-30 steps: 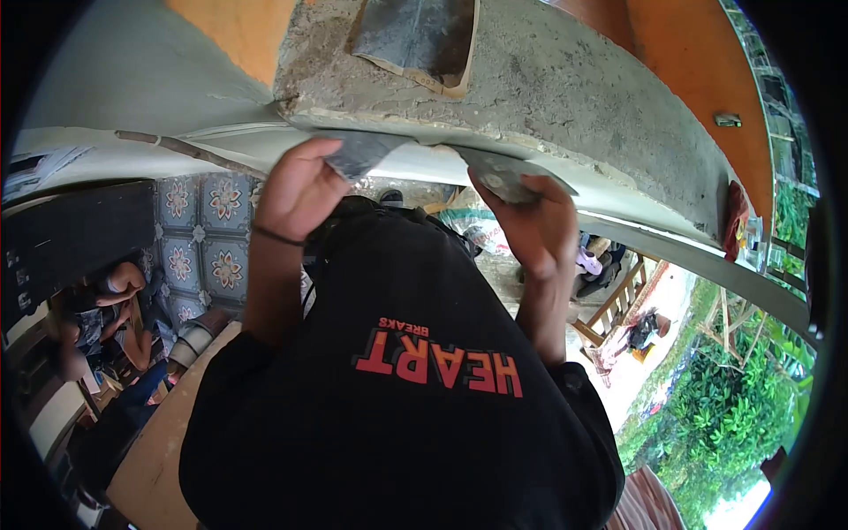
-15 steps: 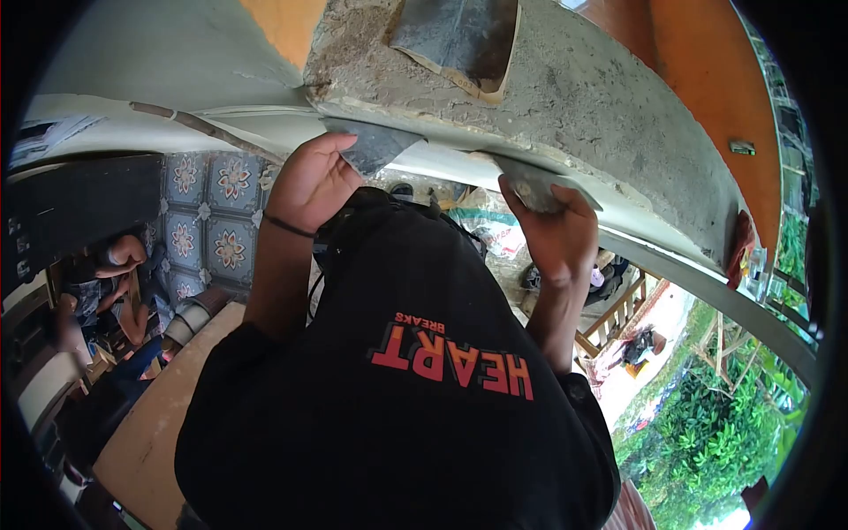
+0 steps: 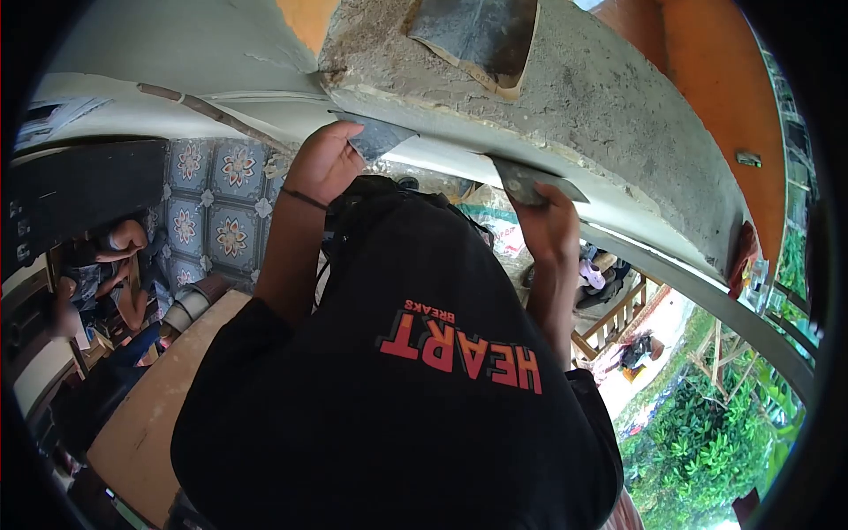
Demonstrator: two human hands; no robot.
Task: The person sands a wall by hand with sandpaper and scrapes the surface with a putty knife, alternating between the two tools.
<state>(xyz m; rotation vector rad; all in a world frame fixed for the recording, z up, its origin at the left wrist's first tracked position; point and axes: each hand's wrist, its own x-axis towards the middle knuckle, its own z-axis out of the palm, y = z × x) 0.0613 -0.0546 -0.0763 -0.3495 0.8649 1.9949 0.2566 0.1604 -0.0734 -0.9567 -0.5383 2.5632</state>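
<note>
In the head view, both arms reach up past the black shirt (image 3: 380, 424) to the long rough ledge (image 3: 565, 97). The left hand (image 3: 327, 163), with a dark band on its wrist, is bent in. Its thumb and fingers are closed on the left grey plate (image 3: 382, 140), and the palm shows a bit. The right hand (image 3: 554, 221) is almost shut, pinching the right grey plate (image 3: 533, 183). Both plates are at the ledge's near edge, the left one close to its left corner. I cannot tell how hard they press on it.

A second ago the plates were closer together. Now the gap between them is wider, and the left plate is nearer that corner.

A dark sheet (image 3: 477, 40) lies on the ledge, past the plates. A thin stick (image 3: 208, 110) is left of the left hand. Farther down on the left are flowery tiles (image 3: 212, 208), a tan table (image 3: 163, 406) and a person (image 3: 110, 274). A wooden rail (image 3: 623, 314) and green plants (image 3: 698, 424) are at the right. The shirt hides much of what is below.
</note>
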